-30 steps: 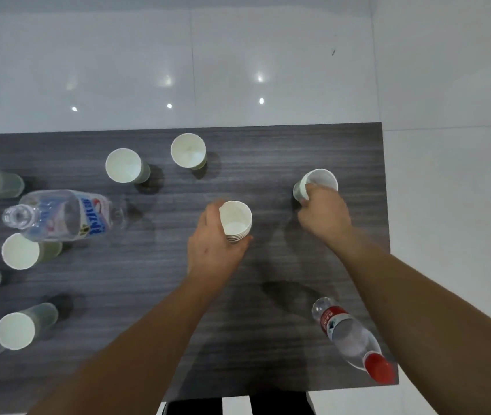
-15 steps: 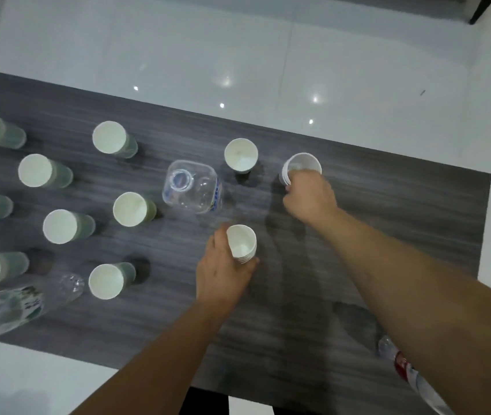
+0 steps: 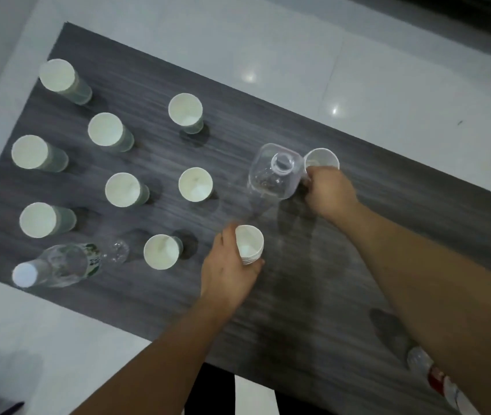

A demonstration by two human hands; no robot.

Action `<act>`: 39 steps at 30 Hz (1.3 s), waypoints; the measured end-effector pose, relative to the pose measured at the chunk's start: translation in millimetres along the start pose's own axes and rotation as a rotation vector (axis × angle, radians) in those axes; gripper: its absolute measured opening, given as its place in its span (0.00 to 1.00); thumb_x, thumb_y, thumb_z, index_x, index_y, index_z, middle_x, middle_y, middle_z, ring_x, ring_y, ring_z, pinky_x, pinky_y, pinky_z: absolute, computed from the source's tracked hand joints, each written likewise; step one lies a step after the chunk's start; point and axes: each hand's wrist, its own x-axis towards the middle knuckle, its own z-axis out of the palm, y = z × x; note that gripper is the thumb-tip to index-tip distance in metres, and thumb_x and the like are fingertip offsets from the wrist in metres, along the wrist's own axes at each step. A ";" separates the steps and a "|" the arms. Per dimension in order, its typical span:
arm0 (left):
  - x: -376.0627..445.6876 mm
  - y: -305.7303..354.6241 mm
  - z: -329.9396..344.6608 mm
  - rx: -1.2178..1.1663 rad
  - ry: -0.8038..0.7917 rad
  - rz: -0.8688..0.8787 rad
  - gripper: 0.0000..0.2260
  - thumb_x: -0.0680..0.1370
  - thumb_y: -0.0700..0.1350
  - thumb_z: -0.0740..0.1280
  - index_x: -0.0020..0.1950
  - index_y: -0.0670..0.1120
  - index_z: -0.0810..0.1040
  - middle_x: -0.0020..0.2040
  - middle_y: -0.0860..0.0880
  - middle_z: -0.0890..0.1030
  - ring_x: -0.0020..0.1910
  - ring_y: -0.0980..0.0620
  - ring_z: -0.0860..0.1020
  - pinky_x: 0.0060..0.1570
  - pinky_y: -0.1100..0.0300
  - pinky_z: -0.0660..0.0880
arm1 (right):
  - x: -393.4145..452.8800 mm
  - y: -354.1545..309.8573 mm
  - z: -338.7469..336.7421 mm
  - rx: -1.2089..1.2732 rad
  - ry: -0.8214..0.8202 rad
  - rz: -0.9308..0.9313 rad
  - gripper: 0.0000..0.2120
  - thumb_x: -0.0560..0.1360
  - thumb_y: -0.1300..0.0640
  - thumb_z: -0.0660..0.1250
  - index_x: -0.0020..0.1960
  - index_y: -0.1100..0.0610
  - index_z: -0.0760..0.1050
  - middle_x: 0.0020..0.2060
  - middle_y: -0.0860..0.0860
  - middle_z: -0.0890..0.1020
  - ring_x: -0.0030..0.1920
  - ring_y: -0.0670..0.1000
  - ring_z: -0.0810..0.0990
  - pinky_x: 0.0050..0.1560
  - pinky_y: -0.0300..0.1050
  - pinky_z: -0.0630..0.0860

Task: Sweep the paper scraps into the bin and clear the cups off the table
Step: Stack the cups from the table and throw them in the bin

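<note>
Beside the clear jug [image 3: 274, 172] my right hand [image 3: 328, 193] grips a cup [image 3: 321, 159] on the counter [image 3: 418, 205], my left hand [image 3: 229, 265] holds the stack [image 3: 249, 244], and I judge a careless lift could topple that jug.

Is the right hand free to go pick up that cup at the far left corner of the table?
Probably not yet. The right hand already grips a cup, and the big clear bottle stands between it and the far-left cup, many cups away.
</note>
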 end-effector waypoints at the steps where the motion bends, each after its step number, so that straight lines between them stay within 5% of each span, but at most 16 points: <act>1: -3.5 -5.8 -2.9 -0.008 0.001 -0.002 0.34 0.66 0.53 0.77 0.67 0.56 0.64 0.62 0.53 0.73 0.57 0.48 0.75 0.51 0.57 0.70 | -7.1 0.5 4.5 -0.009 -0.005 0.026 0.07 0.74 0.57 0.67 0.51 0.56 0.77 0.49 0.61 0.80 0.47 0.65 0.81 0.40 0.47 0.73; 6: -26.3 -29.6 -16.0 0.005 -0.048 -0.038 0.36 0.66 0.53 0.77 0.69 0.52 0.64 0.63 0.50 0.73 0.58 0.45 0.76 0.52 0.54 0.72 | -72.1 -11.2 39.4 0.013 -0.030 0.142 0.15 0.74 0.59 0.67 0.60 0.62 0.73 0.55 0.63 0.80 0.53 0.67 0.80 0.46 0.52 0.76; 10: -48.7 -39.3 -42.3 0.030 0.006 0.004 0.33 0.67 0.53 0.74 0.68 0.52 0.64 0.61 0.51 0.70 0.54 0.45 0.76 0.45 0.55 0.71 | -147.2 -38.8 74.3 -0.017 -0.241 0.071 0.18 0.79 0.52 0.64 0.65 0.61 0.73 0.63 0.60 0.77 0.64 0.61 0.75 0.59 0.51 0.74; 13: -63.5 -43.8 -71.3 0.012 0.211 0.056 0.32 0.65 0.53 0.71 0.67 0.51 0.65 0.60 0.53 0.68 0.53 0.48 0.74 0.43 0.59 0.69 | -190.1 -68.7 87.5 -0.001 -0.293 0.059 0.11 0.78 0.54 0.63 0.56 0.60 0.77 0.55 0.59 0.81 0.55 0.60 0.80 0.49 0.48 0.76; 18: -48.4 -60.8 -111.0 -0.020 0.404 0.066 0.32 0.65 0.51 0.73 0.66 0.46 0.66 0.61 0.47 0.71 0.56 0.47 0.72 0.50 0.56 0.72 | -196.8 -133.2 64.5 0.226 0.185 -0.155 0.06 0.72 0.65 0.72 0.39 0.64 0.77 0.37 0.60 0.80 0.39 0.62 0.79 0.39 0.47 0.72; 21: -29.6 -76.9 -113.1 0.051 0.367 0.092 0.31 0.66 0.49 0.74 0.65 0.45 0.66 0.59 0.46 0.71 0.54 0.46 0.73 0.49 0.51 0.75 | -162.1 -165.3 38.8 0.354 0.494 -0.378 0.06 0.74 0.64 0.69 0.45 0.68 0.79 0.40 0.61 0.81 0.44 0.61 0.77 0.48 0.51 0.72; 25: -10.7 -103.2 -99.3 0.165 0.241 0.082 0.32 0.68 0.51 0.74 0.68 0.48 0.64 0.64 0.48 0.69 0.58 0.44 0.72 0.51 0.47 0.75 | -98.9 -198.5 27.3 0.283 0.547 -0.456 0.06 0.76 0.62 0.67 0.44 0.66 0.76 0.39 0.61 0.79 0.44 0.58 0.73 0.46 0.49 0.68; 30: 1.7 -137.0 -85.5 0.216 0.089 0.060 0.34 0.69 0.54 0.75 0.70 0.52 0.61 0.68 0.51 0.66 0.62 0.45 0.70 0.54 0.46 0.75 | -40.1 -204.0 63.5 -0.046 0.035 -0.329 0.09 0.80 0.58 0.64 0.53 0.64 0.77 0.52 0.59 0.80 0.57 0.62 0.76 0.46 0.51 0.74; 32: 5.1 -140.7 -82.7 0.164 0.049 0.043 0.35 0.68 0.51 0.75 0.70 0.53 0.60 0.68 0.51 0.64 0.61 0.45 0.71 0.53 0.46 0.76 | -34.7 -203.6 73.0 -0.114 -0.032 -0.323 0.11 0.80 0.57 0.63 0.57 0.63 0.77 0.57 0.58 0.79 0.61 0.61 0.73 0.49 0.52 0.75; 35: 7.1 -142.3 -84.4 0.103 0.033 0.026 0.36 0.66 0.45 0.74 0.69 0.54 0.59 0.65 0.51 0.64 0.58 0.44 0.73 0.49 0.46 0.77 | -39.1 -219.4 70.5 -0.020 0.153 -0.354 0.07 0.76 0.59 0.67 0.46 0.63 0.78 0.45 0.58 0.81 0.50 0.62 0.78 0.41 0.49 0.73; 39: -13.0 -155.7 -92.0 0.097 -0.055 0.025 0.35 0.67 0.49 0.70 0.70 0.55 0.57 0.62 0.51 0.66 0.53 0.44 0.76 0.46 0.49 0.77 | -48.9 -272.4 52.7 0.253 0.413 -0.667 0.06 0.73 0.60 0.70 0.42 0.61 0.75 0.36 0.55 0.79 0.41 0.54 0.73 0.38 0.40 0.62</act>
